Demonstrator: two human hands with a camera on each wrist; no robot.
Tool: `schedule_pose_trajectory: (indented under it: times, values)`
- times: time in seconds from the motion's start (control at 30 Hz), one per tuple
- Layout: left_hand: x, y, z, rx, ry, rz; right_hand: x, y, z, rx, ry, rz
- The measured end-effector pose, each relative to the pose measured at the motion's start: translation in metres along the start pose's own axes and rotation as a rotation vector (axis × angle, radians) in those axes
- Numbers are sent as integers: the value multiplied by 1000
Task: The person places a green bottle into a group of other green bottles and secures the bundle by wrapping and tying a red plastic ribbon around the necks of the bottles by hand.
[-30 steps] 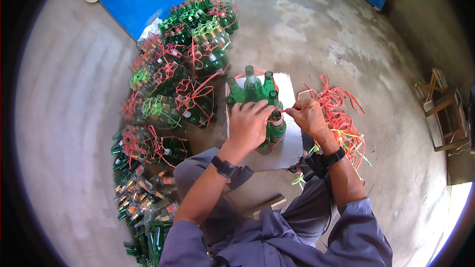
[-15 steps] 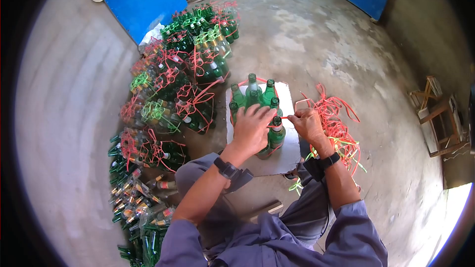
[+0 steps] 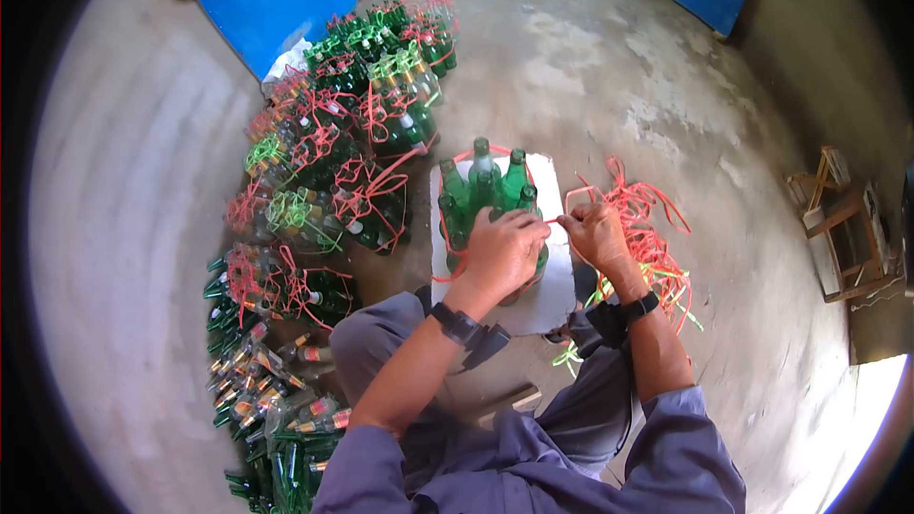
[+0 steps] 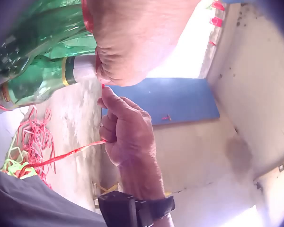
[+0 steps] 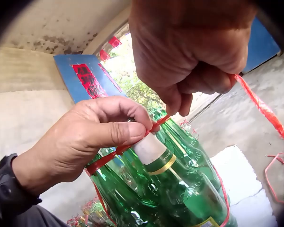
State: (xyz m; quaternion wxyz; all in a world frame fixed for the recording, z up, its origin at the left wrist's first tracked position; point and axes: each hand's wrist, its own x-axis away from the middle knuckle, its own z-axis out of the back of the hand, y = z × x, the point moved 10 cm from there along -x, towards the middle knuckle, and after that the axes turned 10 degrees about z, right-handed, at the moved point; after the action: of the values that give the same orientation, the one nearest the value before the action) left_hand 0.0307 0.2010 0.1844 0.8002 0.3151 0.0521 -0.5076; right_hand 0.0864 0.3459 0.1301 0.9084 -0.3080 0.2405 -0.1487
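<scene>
A group of upright green bottles (image 3: 515,171) stands on a white board (image 3: 549,300), with red strap around them. At a white-necked bottle (image 5: 169,175) on the near side, my left hand (image 3: 502,252) pinches the red strap (image 5: 104,158) between thumb and forefinger, beside the bottle's mouth. My right hand (image 3: 598,236), to the right of the bottles, pinches the same strap with its fingertips and has its other fingers curled. From that curled right hand (image 4: 130,132) a length of red strap (image 4: 66,154) trails to the loose pile.
Loose red and light-green straps (image 3: 640,214) lie on the floor to the right. Strapped bundles of bottles (image 3: 381,124) stand on the left, with loose bottles (image 3: 252,390) lying nearer. A wooden frame (image 3: 847,228) is at the far right, and a blue door (image 3: 276,0) is behind.
My left hand has moved right and nearer me, over the near bottle's top, and its fingers have closed in. A red strap loop now shows at the bottles' left side. The right hand has barely moved.
</scene>
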Motion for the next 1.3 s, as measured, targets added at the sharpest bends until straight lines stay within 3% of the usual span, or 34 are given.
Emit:
schedule_pose_trajectory:
  times: [0.3,0.37,0.43,0.57,0.77,0.97,1.03,1.17,1.23,1.3]
  values:
    - [9,-4,6,23,4,9,4,-28,19,103,90,181]
    - [9,1,19,30,103,-37,-1,-36,24,141,65,202]
    - [9,-1,22,68,111,-5,-8,-57,28,178,71,338]
    - [10,-8,18,122,104,67,-27,-91,32,258,74,438]
    - [9,-13,12,129,79,35,-62,-118,-2,375,-75,753]
    - [9,-13,10,134,102,-1,-97,-77,-44,339,-217,617]
    - [8,-14,9,137,100,0,-107,-48,-42,145,-190,361]
    - [7,-14,11,169,103,4,-102,-22,-48,133,-196,243]
    - [7,-14,12,176,101,13,-95,-3,-44,-56,-63,135]
    - [8,-14,12,185,97,19,-87,11,-48,-124,-63,72]
